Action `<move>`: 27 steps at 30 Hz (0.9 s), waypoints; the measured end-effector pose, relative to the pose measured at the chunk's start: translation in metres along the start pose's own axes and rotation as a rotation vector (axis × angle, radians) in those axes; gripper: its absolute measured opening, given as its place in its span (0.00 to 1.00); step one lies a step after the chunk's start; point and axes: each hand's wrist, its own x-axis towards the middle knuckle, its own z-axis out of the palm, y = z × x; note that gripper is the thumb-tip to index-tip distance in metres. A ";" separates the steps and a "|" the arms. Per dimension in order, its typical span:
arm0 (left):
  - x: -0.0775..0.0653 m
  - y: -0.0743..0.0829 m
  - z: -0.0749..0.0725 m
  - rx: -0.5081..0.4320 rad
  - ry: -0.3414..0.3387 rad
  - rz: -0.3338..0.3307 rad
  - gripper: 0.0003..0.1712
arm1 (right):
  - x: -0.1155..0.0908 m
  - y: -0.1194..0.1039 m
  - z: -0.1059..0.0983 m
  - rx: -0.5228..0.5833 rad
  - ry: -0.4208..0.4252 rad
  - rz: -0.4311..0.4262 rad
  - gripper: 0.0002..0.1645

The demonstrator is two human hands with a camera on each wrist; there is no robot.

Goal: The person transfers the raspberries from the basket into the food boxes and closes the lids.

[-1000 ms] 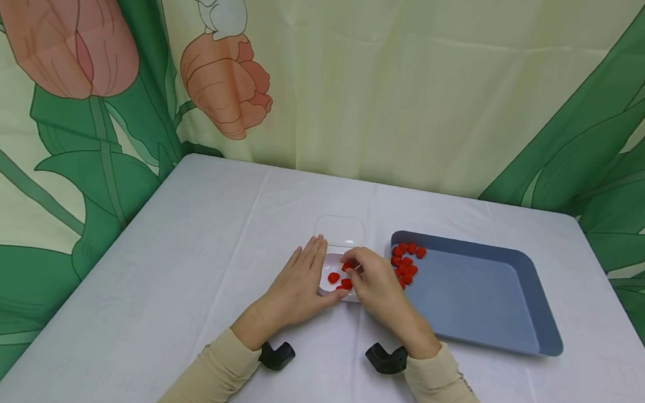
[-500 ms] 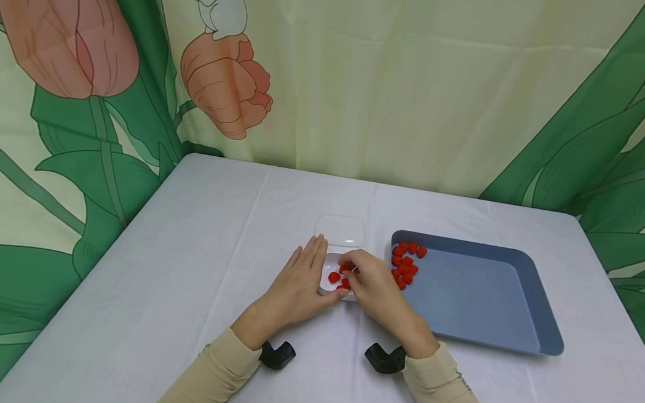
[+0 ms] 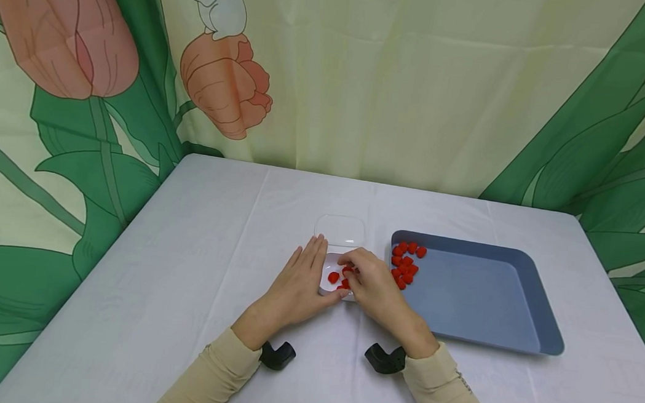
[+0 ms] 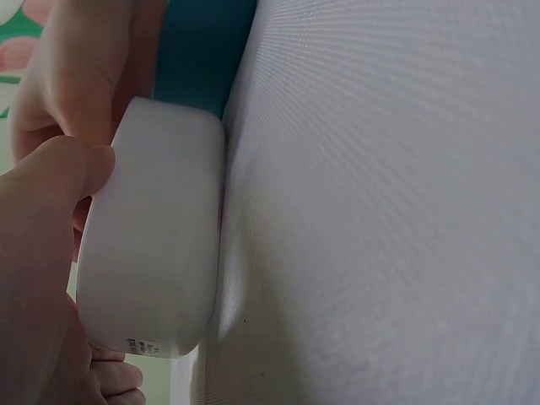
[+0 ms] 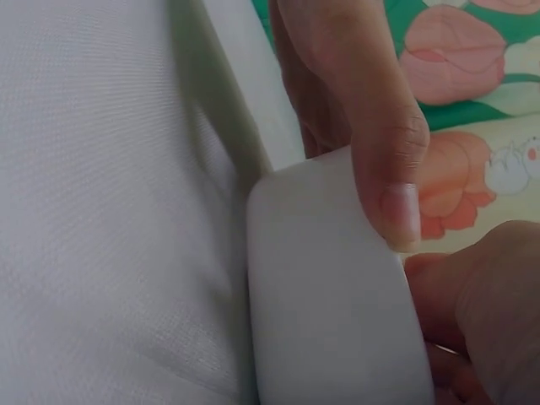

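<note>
The straight-fingered left hand (image 3: 298,281) braces the white box (image 4: 156,232) — seemingly steadying it — while the right hand (image 3: 373,285) pinches a red piece (image 3: 347,269).

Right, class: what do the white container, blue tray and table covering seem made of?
White container: probably smooth plastic, with rounded walls and a soft sheen. Blue tray: likely matte plastic, evenly coloured; coated metal is possible. Table covering: woven cloth, showing fine texture and creases.

A white container (image 4: 156,236) — upright, uncovered — holds loose red pieces (image 3: 333,277).
</note>
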 end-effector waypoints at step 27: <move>0.000 0.001 0.003 0.009 0.018 0.012 0.58 | -0.003 0.008 -0.044 0.019 0.190 0.043 0.13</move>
